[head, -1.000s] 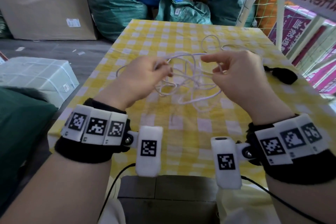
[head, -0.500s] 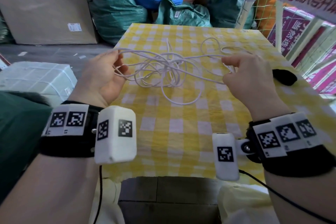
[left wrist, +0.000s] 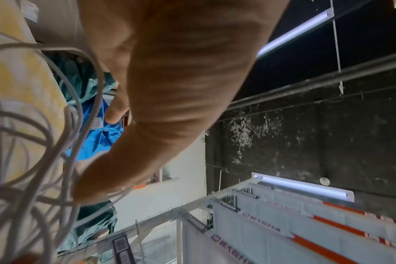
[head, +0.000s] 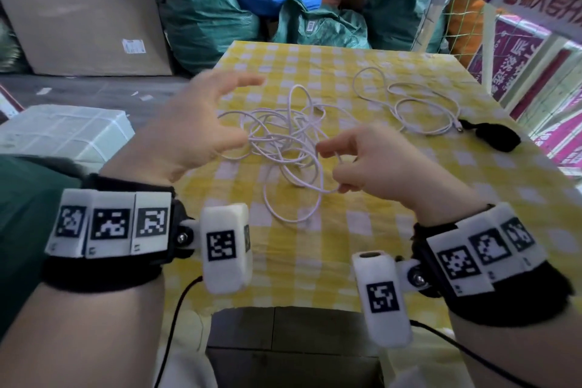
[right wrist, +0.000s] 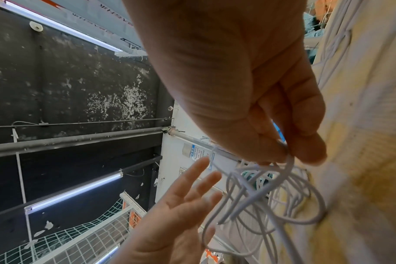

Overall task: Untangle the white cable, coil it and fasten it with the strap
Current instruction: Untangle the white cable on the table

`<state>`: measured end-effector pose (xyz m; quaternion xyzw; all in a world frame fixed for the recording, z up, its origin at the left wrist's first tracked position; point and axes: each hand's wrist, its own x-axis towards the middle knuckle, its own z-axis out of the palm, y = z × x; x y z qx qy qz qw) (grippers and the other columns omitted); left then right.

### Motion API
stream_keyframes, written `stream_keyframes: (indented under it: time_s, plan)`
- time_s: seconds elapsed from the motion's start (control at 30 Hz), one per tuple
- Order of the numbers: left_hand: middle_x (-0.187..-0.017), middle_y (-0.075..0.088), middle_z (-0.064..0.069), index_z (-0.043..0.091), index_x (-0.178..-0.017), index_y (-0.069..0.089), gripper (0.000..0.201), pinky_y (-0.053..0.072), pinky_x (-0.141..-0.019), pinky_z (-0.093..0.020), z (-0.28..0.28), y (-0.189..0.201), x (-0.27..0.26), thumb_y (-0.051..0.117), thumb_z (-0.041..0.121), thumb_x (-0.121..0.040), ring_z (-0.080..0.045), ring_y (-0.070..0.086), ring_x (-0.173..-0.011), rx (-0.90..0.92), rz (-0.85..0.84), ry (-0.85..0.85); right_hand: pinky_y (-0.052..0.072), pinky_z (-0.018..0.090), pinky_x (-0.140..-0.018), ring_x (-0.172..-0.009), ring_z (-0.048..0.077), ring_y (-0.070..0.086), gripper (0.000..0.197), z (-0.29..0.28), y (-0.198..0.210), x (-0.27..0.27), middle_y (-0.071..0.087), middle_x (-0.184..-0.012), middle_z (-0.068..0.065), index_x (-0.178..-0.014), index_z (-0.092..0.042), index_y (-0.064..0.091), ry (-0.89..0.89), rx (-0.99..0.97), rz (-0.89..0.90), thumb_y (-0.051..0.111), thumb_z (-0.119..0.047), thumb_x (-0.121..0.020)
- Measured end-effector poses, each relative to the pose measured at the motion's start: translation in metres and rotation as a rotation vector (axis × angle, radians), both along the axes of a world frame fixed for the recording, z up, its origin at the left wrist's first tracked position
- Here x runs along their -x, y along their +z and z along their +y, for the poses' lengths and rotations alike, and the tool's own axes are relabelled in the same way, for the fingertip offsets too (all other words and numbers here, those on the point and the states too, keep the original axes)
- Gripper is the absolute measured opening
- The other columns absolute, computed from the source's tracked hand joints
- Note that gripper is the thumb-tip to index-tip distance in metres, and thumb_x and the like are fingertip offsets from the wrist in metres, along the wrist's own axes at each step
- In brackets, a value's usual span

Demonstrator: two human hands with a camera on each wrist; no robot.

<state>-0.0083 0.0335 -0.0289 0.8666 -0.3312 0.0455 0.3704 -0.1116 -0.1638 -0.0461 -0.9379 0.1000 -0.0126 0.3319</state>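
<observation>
The white cable (head: 283,142) lies in a loose tangle on the yellow checked tablecloth (head: 315,261), and more of its loops (head: 409,104) trail toward the far right. My right hand (head: 330,162) pinches a strand at the tangle's right edge; the right wrist view shows the cable (right wrist: 271,187) hanging from the pinching fingers (right wrist: 305,151). My left hand (head: 239,110) hovers over the tangle's left side with spread fingers and holds nothing. Its thumb (left wrist: 97,184) is close to the cable loops (left wrist: 34,142). The black strap (head: 494,135) lies at the right, beside the cable's end.
Green and blue sacks (head: 220,9) and a cardboard box (head: 78,9) stand beyond the table's far edge. A wrapped white parcel (head: 63,132) sits on the floor at the left. A white mesh rack (head: 519,25) borders the table's right side.
My left hand has let go of the cable and spread its fingers. The tangle, stretched between both hands before, has dropped onto the cloth. My right hand came down toward the middle, still pinching a strand.
</observation>
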Motion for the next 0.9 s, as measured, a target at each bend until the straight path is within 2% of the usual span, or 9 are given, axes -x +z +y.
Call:
stream_keyframes:
  time_s: [0.13,0.27,0.37,0.47,0.57,0.63,0.73,0.83,0.9]
  plan:
    - [-0.117,0.054,0.019,0.047,-0.125,0.048,0.064,0.029,-0.081,0.007,-0.012,-0.003,0.01,0.078,0.028,-0.073,0.008,0.048,-0.105,-0.117,0.108,-0.205,0.048,0.009,-0.057,-0.063,-0.004,0.064,0.055,0.01,-0.001,-0.004,0.065,-0.119,-0.011,-0.126,-0.03,0.062,0.093,0.052,0.041,0.058,-0.004,-0.077]
    - [-0.093,0.065,0.0,0.055,-0.1,0.055,0.043,0.047,-0.078,-0.018,-0.02,-0.019,0.009,0.078,0.031,-0.073,-0.008,0.061,-0.086,-0.172,0.245,-0.229,0.045,0.012,-0.065,-0.075,0.0,0.063,0.043,0.019,0.0,-0.003,0.065,-0.073,-0.015,-0.116,-0.029,0.068,0.109,0.082,0.049,0.06,-0.007,-0.079]
    - [-0.065,0.049,0.007,0.041,-0.106,0.062,0.04,0.042,-0.064,-0.02,-0.012,-0.024,-0.001,0.077,0.022,-0.074,-0.006,0.05,-0.061,-0.148,0.283,-0.179,0.048,0.018,-0.067,-0.085,0.008,0.066,0.033,0.012,-0.005,-0.009,0.066,-0.078,-0.009,-0.105,-0.023,0.073,-0.037,0.117,0.032,0.058,-0.005,-0.081]
    - [-0.071,0.061,-0.002,0.031,-0.093,0.069,0.022,0.048,-0.073,-0.032,0.0,-0.025,-0.014,0.073,0.014,-0.08,-0.021,0.057,-0.069,0.081,0.257,-0.052,0.055,0.028,-0.07,-0.079,0.014,0.07,0.026,-0.001,-0.004,-0.011,0.073,-0.083,0.0,-0.091,-0.023,0.074,-0.182,0.073,0.019,0.057,-0.005,-0.081]
    - [-0.077,0.062,0.002,0.029,-0.075,0.063,0.022,0.045,-0.066,-0.027,0.013,-0.027,-0.03,0.063,0.01,-0.086,-0.009,0.055,-0.068,0.383,0.184,0.234,0.053,0.025,-0.059,-0.068,0.013,0.069,0.023,-0.007,-0.003,-0.011,0.072,-0.07,0.005,-0.076,-0.024,0.072,-0.22,-0.023,0.023,0.058,-0.006,-0.082]
    - [-0.078,0.059,0.004,0.028,-0.075,0.059,0.025,0.043,-0.063,-0.028,0.018,-0.029,-0.036,0.055,0.011,-0.092,-0.009,0.051,-0.067,0.456,0.25,0.314,0.055,0.031,-0.065,-0.066,0.016,0.069,0.022,-0.002,-0.007,-0.013,0.072,-0.074,0.008,-0.071,-0.022,0.069,-0.155,-0.091,0.055,0.06,-0.003,-0.079]
    - [-0.077,0.054,0.002,0.026,-0.078,0.055,0.027,0.044,-0.059,-0.028,0.019,-0.031,-0.038,0.046,0.009,-0.097,-0.009,0.05,-0.064,0.506,0.366,0.296,0.055,0.038,-0.071,-0.07,0.021,0.067,0.018,0.006,-0.014,-0.02,0.073,-0.082,0.009,-0.075,-0.021,0.058,-0.078,-0.122,0.08,0.063,-0.004,-0.078]
    - [-0.07,0.051,0.0,0.018,-0.083,0.053,0.024,0.047,-0.057,-0.023,0.02,-0.026,-0.034,0.04,0.004,-0.098,-0.005,0.052,-0.051,0.694,0.496,0.186,0.05,0.032,-0.066,-0.075,0.02,0.064,0.011,0.002,-0.013,-0.025,0.07,-0.085,0.001,-0.085,-0.021,0.054,-0.152,-0.109,0.023,0.062,-0.014,-0.083]
    - [-0.057,0.05,0.006,0.014,-0.085,0.052,0.02,0.053,-0.067,-0.03,0.021,-0.026,-0.033,0.04,0.004,-0.099,-0.005,0.049,-0.045,0.759,0.538,0.128,0.044,0.028,-0.065,-0.079,0.018,0.059,0.011,-0.005,-0.011,-0.026,0.065,-0.094,-0.003,-0.097,-0.02,0.057,-0.231,-0.114,-0.022,0.06,-0.021,-0.087]
